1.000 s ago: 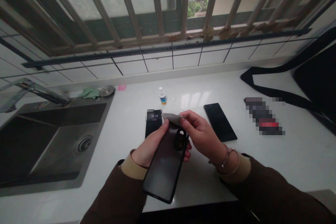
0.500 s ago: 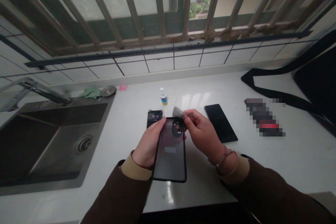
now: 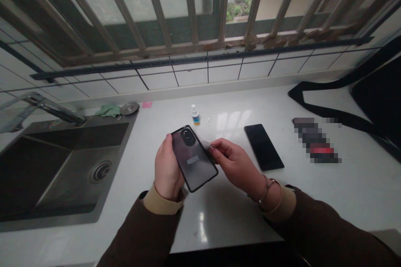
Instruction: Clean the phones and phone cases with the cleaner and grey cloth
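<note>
Gripping phone case (image 3: 194,159) w/ L hand (image 3: 167,170), pinching wipe (image 3: 205,145) w/ R hand (image 3: 234,166) at its 3 o'clock edge; prob best: light strokes.

Pixelated item (image 3: 317,141) unreadable; a cloth (image 3: 205,144), perhaps, mostly hidden behind phone case (image 3: 194,159).

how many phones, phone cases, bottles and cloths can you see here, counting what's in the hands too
phone case: 1, in the left hand
phone: 1, black, lying flat
bottle: 1
cloths: 2, grey wipe in the right hand, green cloth at the back
total: 5
</note>
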Demonstrator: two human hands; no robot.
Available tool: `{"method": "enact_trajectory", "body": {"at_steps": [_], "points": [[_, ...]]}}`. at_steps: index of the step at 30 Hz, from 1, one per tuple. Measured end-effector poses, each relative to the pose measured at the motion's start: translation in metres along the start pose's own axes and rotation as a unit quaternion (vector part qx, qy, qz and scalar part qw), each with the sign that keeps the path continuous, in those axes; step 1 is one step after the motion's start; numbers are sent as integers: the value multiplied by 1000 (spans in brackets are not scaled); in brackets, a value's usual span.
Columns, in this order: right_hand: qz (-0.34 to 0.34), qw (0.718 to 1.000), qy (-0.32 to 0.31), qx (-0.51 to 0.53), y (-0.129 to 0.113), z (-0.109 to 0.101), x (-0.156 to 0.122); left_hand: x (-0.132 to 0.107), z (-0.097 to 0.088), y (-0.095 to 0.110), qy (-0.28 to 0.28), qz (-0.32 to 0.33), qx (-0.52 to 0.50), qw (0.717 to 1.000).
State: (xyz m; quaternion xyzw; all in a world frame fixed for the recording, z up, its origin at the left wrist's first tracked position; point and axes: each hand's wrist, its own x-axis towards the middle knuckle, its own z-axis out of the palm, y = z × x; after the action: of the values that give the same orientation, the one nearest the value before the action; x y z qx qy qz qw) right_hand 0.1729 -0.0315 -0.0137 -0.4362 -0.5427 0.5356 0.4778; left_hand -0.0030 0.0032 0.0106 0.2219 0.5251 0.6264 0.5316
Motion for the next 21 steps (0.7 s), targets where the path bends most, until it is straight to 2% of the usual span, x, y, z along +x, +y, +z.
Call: {"method": "enact_trajectory", "body": {"at_steps": [5, 11, 13, 17, 21], "points": [[6, 998, -52, -20, -1, 4, -4, 2, 4, 7, -34, -11, -120, 992], [41, 997, -60, -16, 6, 7, -3, -4, 5, 11, -115, -86, -140, 980], [67, 996, -63, 14, 7, 7, -2, -6, 5, 12, -126, -67, -159, 977], [127, 986, -87, 58, 7, 9, 0, -9, 4, 15, -111, 28, -194, 974], [158, 980, -91, 74, 11, 8, 1, -11, 2, 17, -110, 4, -200, 974]]}}
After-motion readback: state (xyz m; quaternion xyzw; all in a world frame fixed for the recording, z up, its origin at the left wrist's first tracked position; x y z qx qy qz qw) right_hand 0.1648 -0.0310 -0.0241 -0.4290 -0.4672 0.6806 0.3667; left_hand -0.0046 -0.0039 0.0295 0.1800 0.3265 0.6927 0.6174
